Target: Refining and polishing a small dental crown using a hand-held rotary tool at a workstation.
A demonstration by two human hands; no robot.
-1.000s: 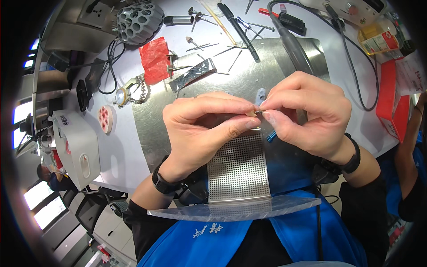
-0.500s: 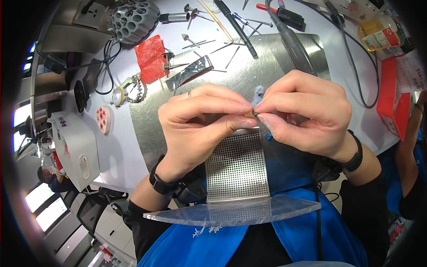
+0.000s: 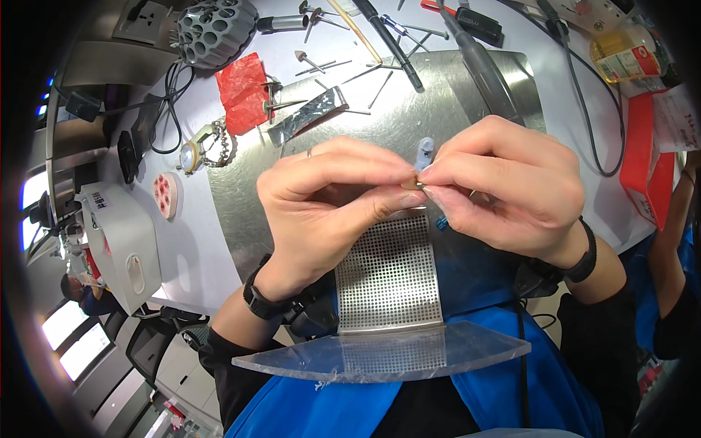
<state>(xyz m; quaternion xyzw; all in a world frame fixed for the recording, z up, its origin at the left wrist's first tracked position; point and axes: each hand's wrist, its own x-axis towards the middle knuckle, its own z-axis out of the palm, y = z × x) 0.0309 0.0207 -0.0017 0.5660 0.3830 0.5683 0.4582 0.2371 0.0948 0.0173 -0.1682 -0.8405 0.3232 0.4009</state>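
My two hands meet above a perforated metal plate [image 3: 387,277], fingertips nearly touching. My left hand [image 3: 328,193] pinches a tiny tan piece [image 3: 410,185] between thumb and forefinger; its kind is too small to make out. My right hand [image 3: 504,186] is closed, thumb and forefinger pressed together on a thin metal tip against that piece. Most of what it grips is hidden by the fingers. Just behind the fingertips stands a pale blue-grey rounded peg [image 3: 425,151]. A small blue ridged part [image 3: 442,223] shows under my right hand.
A clear curved shield [image 3: 387,358] lies nearest me. Behind my hands are a steel sheet [image 3: 244,208], a dark handpiece [image 3: 485,80], a black pen [image 3: 394,51], red paper [image 3: 243,93], a foil strip [image 3: 310,117] and a grey bur holder [image 3: 215,33]. A red box [image 3: 642,160] stands right.
My right hand has turned slightly and shifted a little to the right. The fingertips stay together around the tiny piece, while the view has shifted a little.
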